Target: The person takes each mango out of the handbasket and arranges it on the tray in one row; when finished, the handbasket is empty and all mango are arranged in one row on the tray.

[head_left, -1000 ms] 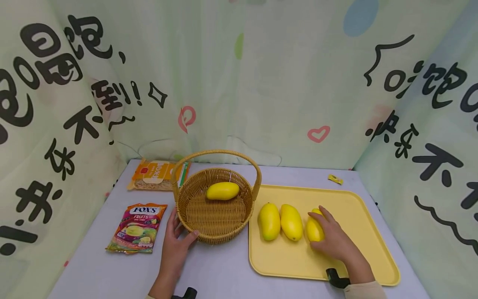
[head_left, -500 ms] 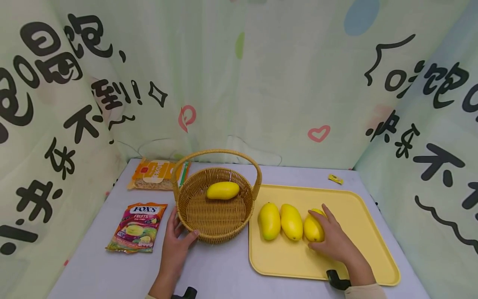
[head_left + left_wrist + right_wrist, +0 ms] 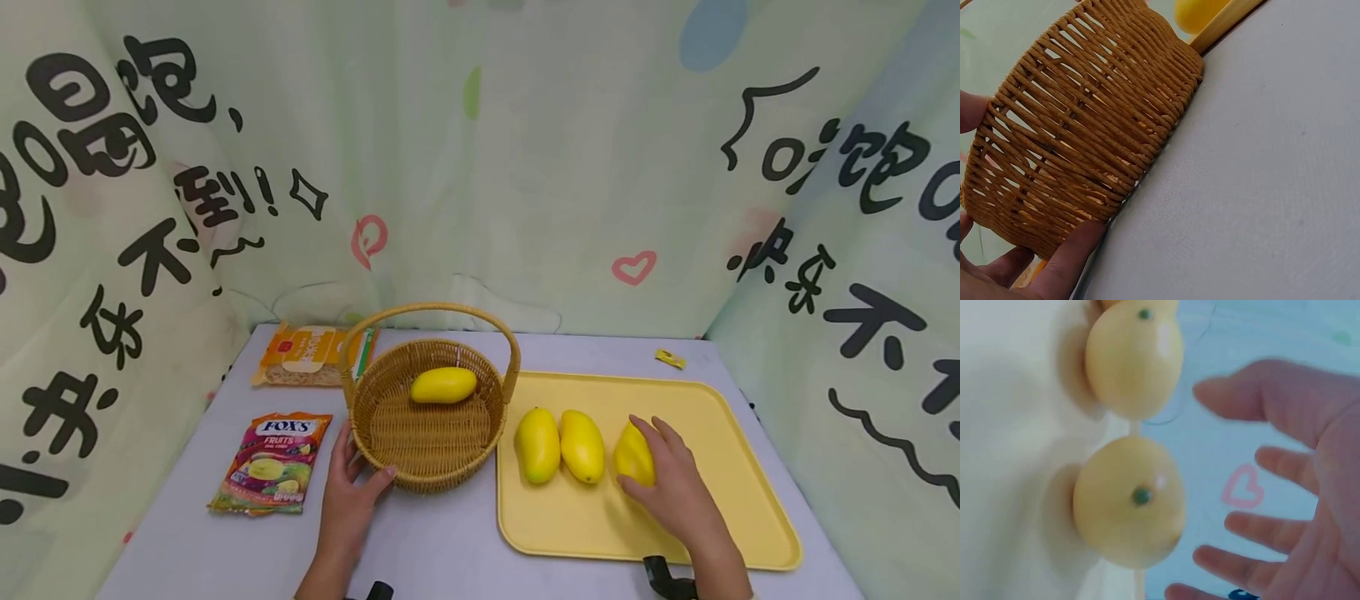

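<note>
In the head view, my left hand (image 3: 352,500) holds the side of a round wicker basket (image 3: 427,454), its thumb at the front rim. The left wrist view shows those fingers (image 3: 1066,262) against the woven wall. One yellow mango (image 3: 443,386) lies inside the basket. On the yellow tray (image 3: 570,533) lie two mangoes (image 3: 538,446) side by side and a third mango (image 3: 632,457) to their right. My right hand (image 3: 675,487) is over this third one, partly hiding it. From the right wrist, its fingers (image 3: 1260,531) look spread and apart from the mangoes.
A Fox's fruit candy bag (image 3: 273,462) lies left of the basket. Behind it is an orange and clear food packet (image 3: 307,354). A small yellow wrapped candy (image 3: 670,358) lies beyond the tray. Printed curtains (image 3: 525,167) enclose the table's back and sides.
My right hand has shifted slightly, and the third mango stands a little further from its neighbour than half a second ago. The left hand keeps its place on the basket. The head view has shifted slightly.
</note>
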Demonstrator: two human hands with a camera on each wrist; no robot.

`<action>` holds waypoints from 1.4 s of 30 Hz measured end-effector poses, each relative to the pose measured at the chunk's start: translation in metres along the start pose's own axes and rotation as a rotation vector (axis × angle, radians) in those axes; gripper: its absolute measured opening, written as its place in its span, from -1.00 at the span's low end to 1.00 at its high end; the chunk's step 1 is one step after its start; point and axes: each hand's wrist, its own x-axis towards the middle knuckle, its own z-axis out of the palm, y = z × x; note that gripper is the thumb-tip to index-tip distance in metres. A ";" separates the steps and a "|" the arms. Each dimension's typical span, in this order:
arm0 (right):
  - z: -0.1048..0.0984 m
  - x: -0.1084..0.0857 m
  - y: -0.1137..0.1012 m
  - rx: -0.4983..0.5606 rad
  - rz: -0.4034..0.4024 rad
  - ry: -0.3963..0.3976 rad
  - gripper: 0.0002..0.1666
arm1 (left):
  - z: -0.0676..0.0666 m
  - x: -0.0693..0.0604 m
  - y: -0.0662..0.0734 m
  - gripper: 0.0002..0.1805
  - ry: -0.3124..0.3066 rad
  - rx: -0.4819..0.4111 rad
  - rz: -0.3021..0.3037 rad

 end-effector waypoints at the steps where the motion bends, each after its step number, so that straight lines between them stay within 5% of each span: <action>1: -0.001 -0.002 -0.004 0.000 0.009 0.017 0.04 | 0.000 0.000 -0.001 0.18 0.002 -0.003 -0.002; 16: 0.023 -0.021 -0.060 0.269 -0.063 0.197 -0.53 | -0.002 -0.001 -0.002 0.17 0.003 -0.002 0.002; 28: 0.048 -0.022 -0.092 0.410 -0.197 0.110 -0.59 | -0.002 -0.003 0.001 0.17 -0.003 0.005 0.022; 42: 0.051 0.008 -0.135 0.489 -0.304 -0.059 -0.46 | -0.002 0.001 -0.002 0.18 -0.026 -0.002 0.008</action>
